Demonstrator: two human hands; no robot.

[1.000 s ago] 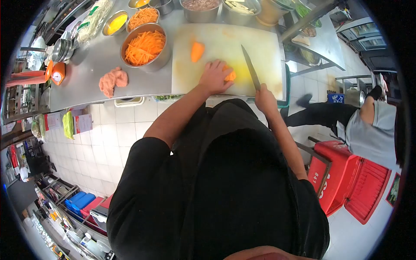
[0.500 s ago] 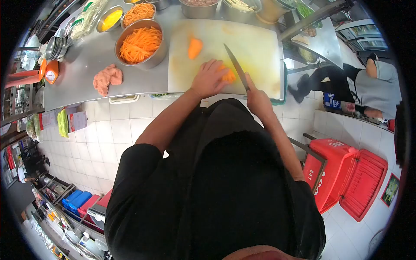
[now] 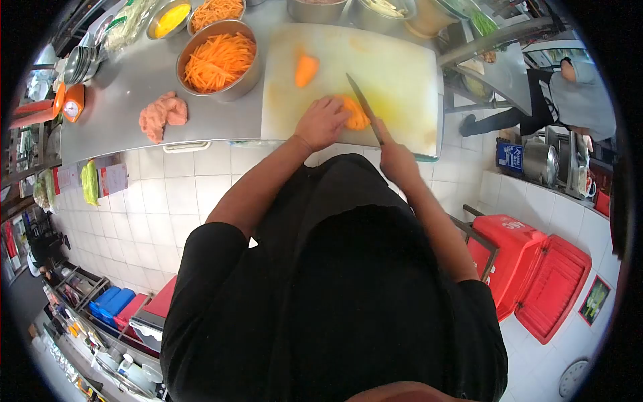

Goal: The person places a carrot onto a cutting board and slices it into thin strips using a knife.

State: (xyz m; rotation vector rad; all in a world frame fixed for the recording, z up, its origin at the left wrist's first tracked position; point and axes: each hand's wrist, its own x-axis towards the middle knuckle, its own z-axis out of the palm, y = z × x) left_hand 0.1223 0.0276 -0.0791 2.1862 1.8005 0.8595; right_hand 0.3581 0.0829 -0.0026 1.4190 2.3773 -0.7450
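Note:
My right hand (image 3: 398, 159) is wrapped round the handle of a kitchen knife (image 3: 362, 98), its blade pointing away from me and slightly left. Along the blade's left side lies a cut carrot (image 3: 357, 115), its thin slices overlapping. The bent fingers of my left hand (image 3: 323, 122) press on the carrot's left side; their tips are partly hidden. Both hands are over the near part of a white cutting board (image 3: 408, 63), which has yellow-orange stains. Farther back on the board rests another carrot piece (image 3: 307, 71), touched by neither hand.
Left of the board stands a metal bowl of carrot shreds (image 3: 218, 63), near a pink cloth (image 3: 163, 117) on the steel counter (image 3: 114, 120). More bowls line the back. An orange scale (image 3: 74, 104) sits far left. A red bin (image 3: 502, 241) and another person (image 3: 579, 94) are at right.
My left hand has slid slightly left, showing more of the sliced carrot. The knife remains beside it in my right hand. The whole view has shifted a little.

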